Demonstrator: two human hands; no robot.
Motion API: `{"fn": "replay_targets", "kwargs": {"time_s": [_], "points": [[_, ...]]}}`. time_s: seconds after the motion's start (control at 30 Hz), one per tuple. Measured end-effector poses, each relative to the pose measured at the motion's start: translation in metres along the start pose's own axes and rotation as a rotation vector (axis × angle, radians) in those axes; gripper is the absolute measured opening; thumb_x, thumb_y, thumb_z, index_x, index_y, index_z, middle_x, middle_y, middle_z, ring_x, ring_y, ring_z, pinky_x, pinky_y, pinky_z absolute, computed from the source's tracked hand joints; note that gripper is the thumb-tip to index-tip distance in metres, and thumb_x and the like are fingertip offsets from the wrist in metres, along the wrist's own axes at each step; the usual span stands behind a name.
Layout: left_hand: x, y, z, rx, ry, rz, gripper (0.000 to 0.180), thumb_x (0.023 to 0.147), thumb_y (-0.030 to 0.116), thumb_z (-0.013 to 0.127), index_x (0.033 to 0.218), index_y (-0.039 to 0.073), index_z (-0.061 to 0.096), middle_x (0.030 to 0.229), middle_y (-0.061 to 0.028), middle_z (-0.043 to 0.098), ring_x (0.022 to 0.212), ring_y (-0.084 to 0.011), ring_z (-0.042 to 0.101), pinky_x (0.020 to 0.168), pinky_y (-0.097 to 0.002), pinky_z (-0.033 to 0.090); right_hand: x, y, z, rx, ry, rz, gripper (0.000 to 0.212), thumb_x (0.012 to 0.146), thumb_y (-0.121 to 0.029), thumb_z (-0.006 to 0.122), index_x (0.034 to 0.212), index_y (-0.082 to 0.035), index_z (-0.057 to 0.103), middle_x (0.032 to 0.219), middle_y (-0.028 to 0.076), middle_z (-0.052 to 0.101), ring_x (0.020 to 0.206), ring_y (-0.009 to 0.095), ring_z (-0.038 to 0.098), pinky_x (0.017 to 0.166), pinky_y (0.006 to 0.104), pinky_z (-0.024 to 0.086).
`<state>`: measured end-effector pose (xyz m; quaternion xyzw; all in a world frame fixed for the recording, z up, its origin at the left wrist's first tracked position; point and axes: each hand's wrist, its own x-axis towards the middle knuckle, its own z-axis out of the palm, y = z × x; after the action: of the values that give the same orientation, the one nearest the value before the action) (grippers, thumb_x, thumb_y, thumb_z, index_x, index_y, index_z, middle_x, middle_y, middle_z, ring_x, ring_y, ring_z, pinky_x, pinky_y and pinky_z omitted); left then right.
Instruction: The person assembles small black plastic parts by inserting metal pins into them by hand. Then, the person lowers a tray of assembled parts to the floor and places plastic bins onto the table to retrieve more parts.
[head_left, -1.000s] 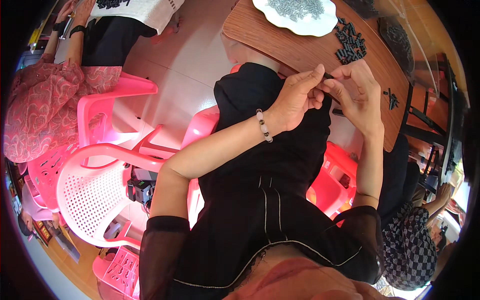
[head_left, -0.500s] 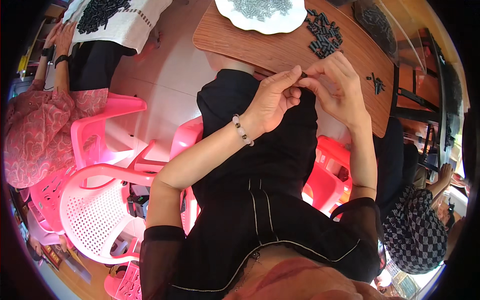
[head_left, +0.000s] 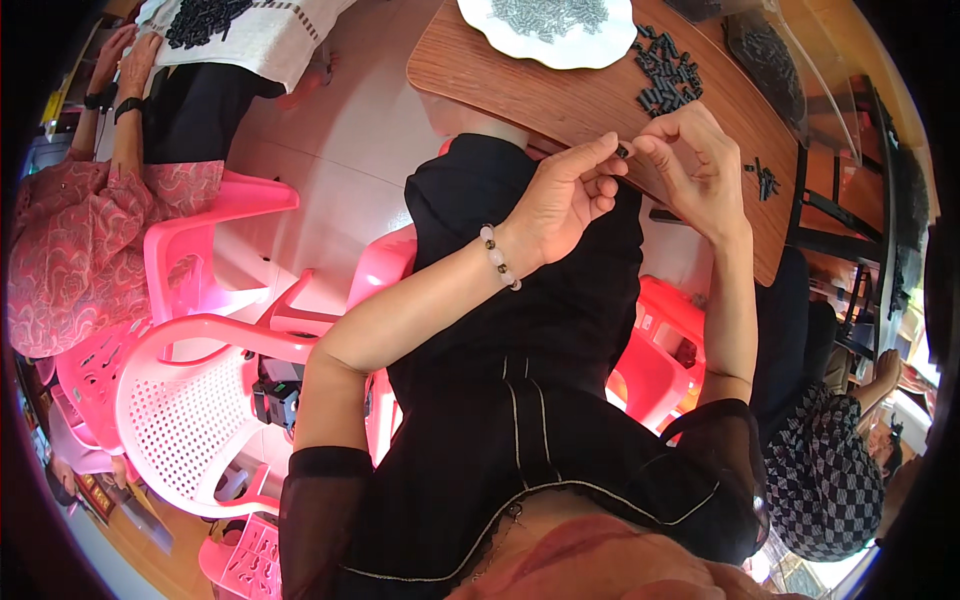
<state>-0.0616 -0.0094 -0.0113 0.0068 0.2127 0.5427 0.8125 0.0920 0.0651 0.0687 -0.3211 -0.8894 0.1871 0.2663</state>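
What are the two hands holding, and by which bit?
A small black piece. The left hand pinches it by its left end; whether the right hand, fingertips near the other end, grips anything is too small to tell.

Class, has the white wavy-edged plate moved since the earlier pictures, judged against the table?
No. Against the brown table, the white plate keeps its place, still just left of the black pieces; the whole view has shifted.

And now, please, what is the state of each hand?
Left hand: closed at the fingertips, holding a small black piece.
Right hand: close beside that piece; whether it holds anything cannot be told.
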Motion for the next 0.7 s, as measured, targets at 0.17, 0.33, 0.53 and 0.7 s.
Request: {"fn": "replay_targets", "kwargs": {"time_s": [0.17, 0.33, 0.53, 0.7], "points": [[-0.003, 0.002, -0.003, 0.002, -0.026, -0.017, 0.021, 0.09, 0.027, 0.066, 0.099, 0.007, 0.065, 0.083, 0.0024, 0.061, 0.066, -0.0058, 0.051, 0.06, -0.02, 0.042, 0.003, 0.003, 0.004, 0.036, 0.024, 0.079, 0.01, 0.079, -0.008, 0.073, 0.083, -0.001, 0.067, 0.078, 0.006, 0.065, 0.073, 0.018, 0.057, 0.067, 0.0292, 0.046], [-0.005, 0.003, -0.005, -0.005, -0.019, -0.026, 0.024, 0.09, 0.027, 0.065, 0.101, 0.006, 0.065, 0.082, 0.003, 0.06, 0.066, -0.0055, 0.05, 0.061, -0.0197, 0.042, 0.004, 0.024, 0.005, 0.131, 0.047, 0.193, 0.016, 0.084, -0.014, 0.071, 0.084, 0.001, 0.066, 0.077, 0.005, 0.063, 0.072, 0.012, 0.056, 0.068, 0.0263, 0.045], [-0.009, 0.006, -0.009, -0.003, -0.027, -0.024, 0.026, 0.09, 0.028, 0.066, 0.101, 0.005, 0.066, 0.081, 0.0036, 0.059, 0.065, -0.0047, 0.05, 0.06, -0.019, 0.042, 0.008, 0.027, 0.012, 0.24, 0.041, 0.282, 0.021, 0.087, -0.018, 0.071, 0.085, 0.002, 0.065, 0.077, 0.001, 0.061, 0.074, 0.008, 0.052, 0.071, 0.0238, 0.044], [-0.013, 0.007, -0.013, -0.007, -0.035, -0.017, 0.028, 0.09, 0.03, 0.066, 0.102, 0.005, 0.066, 0.079, 0.0044, 0.059, 0.065, -0.0042, 0.049, 0.06, -0.0185, 0.041, 0.01, 0.022, 0.02, 0.215, 0.03, 0.283, 0.022, 0.087, -0.019, 0.071, 0.085, 0.002, 0.065, 0.077, 0.0, 0.061, 0.073, 0.008, 0.052, 0.071, 0.0238, 0.044]]}}
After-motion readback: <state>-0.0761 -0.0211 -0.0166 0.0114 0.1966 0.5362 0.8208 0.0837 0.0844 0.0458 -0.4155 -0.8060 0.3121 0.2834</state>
